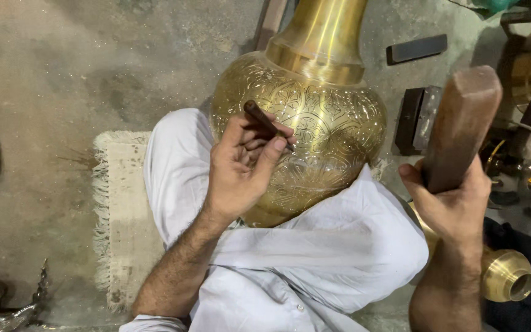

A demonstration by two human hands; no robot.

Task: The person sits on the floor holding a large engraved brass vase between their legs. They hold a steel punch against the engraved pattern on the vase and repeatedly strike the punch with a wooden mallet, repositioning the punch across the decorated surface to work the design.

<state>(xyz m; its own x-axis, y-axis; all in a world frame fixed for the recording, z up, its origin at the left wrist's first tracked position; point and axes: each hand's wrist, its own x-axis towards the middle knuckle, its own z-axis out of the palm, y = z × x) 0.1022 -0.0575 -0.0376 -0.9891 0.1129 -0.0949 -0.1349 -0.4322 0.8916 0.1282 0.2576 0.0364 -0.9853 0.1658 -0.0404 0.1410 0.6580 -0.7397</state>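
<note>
**Chisel tip on an engraved brass vase, wooden mallet lifted beside it**

Leftmost, on the concrete floor, lies a fringed cream mat under the person's white-clothed knee. Next comes the left hand, fingers pinched around a thin dark chisel that slants down to the right, its tip touching the belly of the brass vase. That vase rests tilted in the lap against the white cloth, its engraved round body towards the person and its smooth neck pointing away, up the frame. Further right, two dark blocks sit on the floor just beside the vase. Then the right hand is clenched around a wooden mallet, held raised and apart from the chisel. Below it a smaller brass piece lies with its open mouth facing right.
</note>
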